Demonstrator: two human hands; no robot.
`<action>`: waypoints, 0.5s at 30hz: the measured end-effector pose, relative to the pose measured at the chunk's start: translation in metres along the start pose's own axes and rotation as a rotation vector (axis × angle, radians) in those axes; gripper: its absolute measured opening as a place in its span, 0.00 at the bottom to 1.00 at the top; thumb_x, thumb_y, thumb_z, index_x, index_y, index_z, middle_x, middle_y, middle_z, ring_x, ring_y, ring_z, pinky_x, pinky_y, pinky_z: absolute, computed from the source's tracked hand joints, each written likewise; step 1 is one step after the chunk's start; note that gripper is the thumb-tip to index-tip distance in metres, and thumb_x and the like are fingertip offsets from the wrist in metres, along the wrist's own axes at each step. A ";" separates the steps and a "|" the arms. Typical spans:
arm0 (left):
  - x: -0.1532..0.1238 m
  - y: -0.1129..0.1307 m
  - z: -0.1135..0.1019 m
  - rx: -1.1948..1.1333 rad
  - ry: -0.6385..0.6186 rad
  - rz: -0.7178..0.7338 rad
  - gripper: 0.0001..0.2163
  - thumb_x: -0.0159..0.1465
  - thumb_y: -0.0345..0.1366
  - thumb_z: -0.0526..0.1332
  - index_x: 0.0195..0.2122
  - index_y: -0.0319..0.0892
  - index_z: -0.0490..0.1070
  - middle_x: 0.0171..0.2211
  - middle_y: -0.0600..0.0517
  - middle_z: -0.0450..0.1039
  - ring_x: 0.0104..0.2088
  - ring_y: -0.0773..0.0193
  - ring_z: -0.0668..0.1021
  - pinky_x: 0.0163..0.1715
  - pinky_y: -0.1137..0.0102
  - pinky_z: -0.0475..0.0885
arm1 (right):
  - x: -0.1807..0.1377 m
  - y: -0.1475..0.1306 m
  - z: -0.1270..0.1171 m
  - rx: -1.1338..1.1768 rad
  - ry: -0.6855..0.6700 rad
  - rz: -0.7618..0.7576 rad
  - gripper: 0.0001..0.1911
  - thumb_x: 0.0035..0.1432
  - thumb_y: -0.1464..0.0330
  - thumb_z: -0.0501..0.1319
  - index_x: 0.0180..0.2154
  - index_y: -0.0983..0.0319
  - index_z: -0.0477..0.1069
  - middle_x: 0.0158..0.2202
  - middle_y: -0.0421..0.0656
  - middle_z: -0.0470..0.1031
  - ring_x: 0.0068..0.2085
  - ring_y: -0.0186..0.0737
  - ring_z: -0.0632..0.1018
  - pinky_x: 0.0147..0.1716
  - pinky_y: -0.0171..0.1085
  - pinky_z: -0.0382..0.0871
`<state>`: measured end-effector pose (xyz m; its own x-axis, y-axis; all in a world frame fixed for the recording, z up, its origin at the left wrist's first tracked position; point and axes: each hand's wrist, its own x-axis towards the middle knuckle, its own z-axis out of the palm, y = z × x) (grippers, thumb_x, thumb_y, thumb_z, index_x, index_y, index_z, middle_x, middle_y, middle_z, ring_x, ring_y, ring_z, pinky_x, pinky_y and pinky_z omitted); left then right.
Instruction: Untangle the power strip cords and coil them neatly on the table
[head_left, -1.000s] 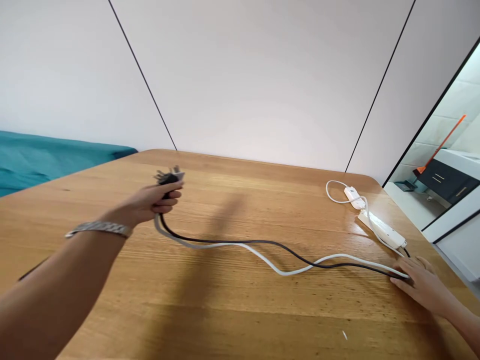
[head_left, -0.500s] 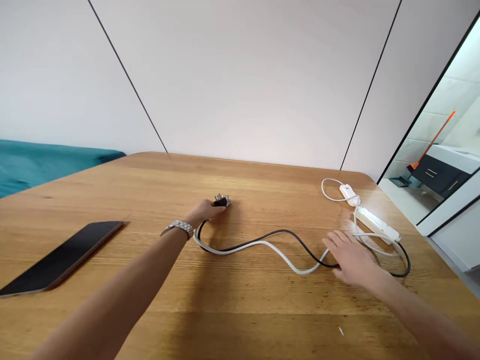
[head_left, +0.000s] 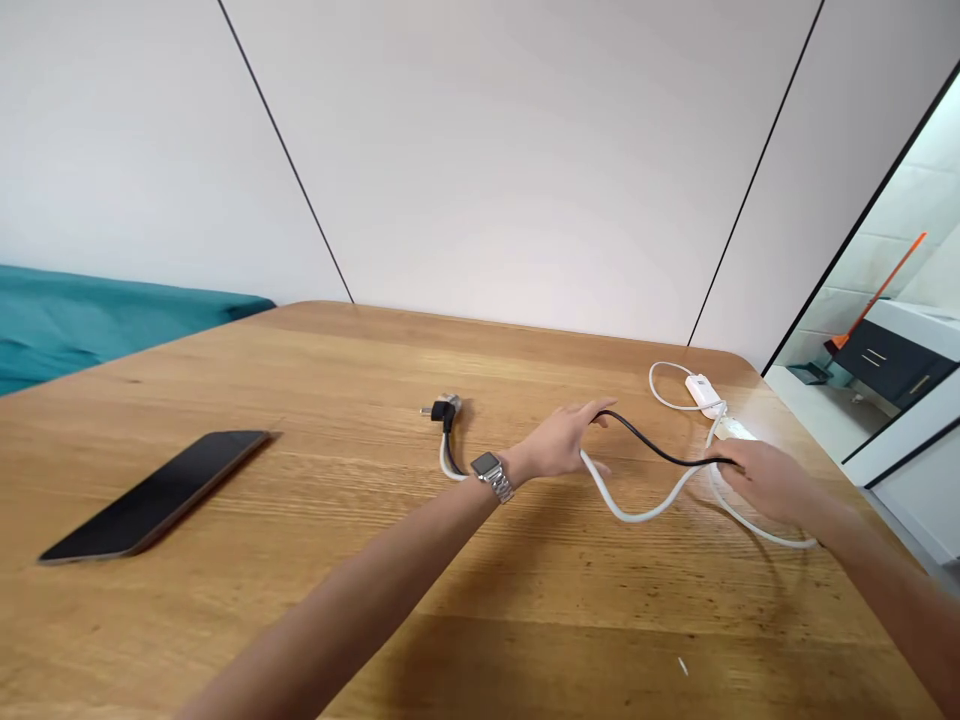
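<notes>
My left hand [head_left: 564, 440], with a watch at its wrist, is curled around a black power cord [head_left: 652, 448] and a white power cord [head_left: 637, 517], some fingertips still extended. My right hand [head_left: 769, 480] pinches the black cord near the power strip, its fingertips partly hidden. Between my hands the black cord hangs just above the table while the white one sags lower. Two plugs, one black [head_left: 444, 410] and one light-coloured [head_left: 453, 400], lie together left of my left hand. The white power strip [head_left: 733, 429] is partly covered by my right hand.
A white adapter-like block [head_left: 703, 394] with a thin looped cord lies at the back right of the wooden table [head_left: 375, 370]. A dark tablet-like slab [head_left: 157, 495] rests at the left. Behind stands a white panelled wall [head_left: 517, 160].
My left hand has let go of the plugs and moved right onto the cords. My right hand, flat before, now pinches the black cord, which has risen.
</notes>
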<state>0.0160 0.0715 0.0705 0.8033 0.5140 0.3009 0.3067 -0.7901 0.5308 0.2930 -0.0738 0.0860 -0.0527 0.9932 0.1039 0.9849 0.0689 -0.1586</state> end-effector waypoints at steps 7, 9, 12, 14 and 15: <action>0.025 0.043 -0.049 -0.306 0.049 -0.006 0.16 0.51 0.39 0.68 0.16 0.40 0.63 0.15 0.58 0.59 0.18 0.73 0.60 0.18 0.75 0.53 | 0.001 0.027 -0.058 0.730 0.605 0.291 0.12 0.44 0.60 0.66 0.32 0.59 0.75 0.22 0.37 0.69 0.20 0.31 0.65 0.17 0.31 0.54; 0.030 0.052 -0.067 -0.342 0.000 -0.098 0.18 0.49 0.39 0.70 0.14 0.40 0.61 0.14 0.59 0.54 0.16 0.75 0.55 0.17 0.75 0.46 | 0.003 0.021 -0.070 0.956 0.717 0.342 0.18 0.37 0.59 0.72 0.31 0.60 0.73 0.18 0.32 0.60 0.16 0.25 0.56 0.14 0.29 0.44; 0.038 0.068 -0.093 -0.461 0.131 -0.196 0.21 0.48 0.36 0.71 0.12 0.40 0.58 0.13 0.60 0.49 0.15 0.77 0.51 0.17 0.75 0.41 | 0.006 0.010 -0.077 1.117 0.729 0.334 0.25 0.32 0.57 0.76 0.29 0.61 0.69 0.16 0.29 0.56 0.15 0.23 0.53 0.13 0.27 0.44; 0.043 0.083 -0.107 -0.635 0.254 -0.241 0.22 0.52 0.33 0.70 0.13 0.41 0.54 0.13 0.60 0.47 0.15 0.77 0.50 0.17 0.75 0.40 | 0.009 0.004 -0.072 1.154 0.637 0.344 0.26 0.36 0.51 0.74 0.28 0.61 0.67 0.14 0.28 0.53 0.15 0.23 0.54 0.12 0.27 0.46; 0.045 0.093 -0.111 -0.740 0.295 -0.264 0.23 0.53 0.32 0.69 0.14 0.41 0.53 0.13 0.61 0.46 0.15 0.78 0.49 0.16 0.75 0.40 | 0.012 0.002 -0.067 1.163 0.594 0.352 0.27 0.38 0.48 0.72 0.27 0.62 0.67 0.14 0.28 0.52 0.14 0.24 0.54 0.12 0.27 0.47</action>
<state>0.0240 0.0585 0.2213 0.5542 0.7989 0.2337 -0.0306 -0.2610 0.9649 0.3055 -0.0683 0.1529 0.5409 0.8048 0.2443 0.2069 0.1542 -0.9661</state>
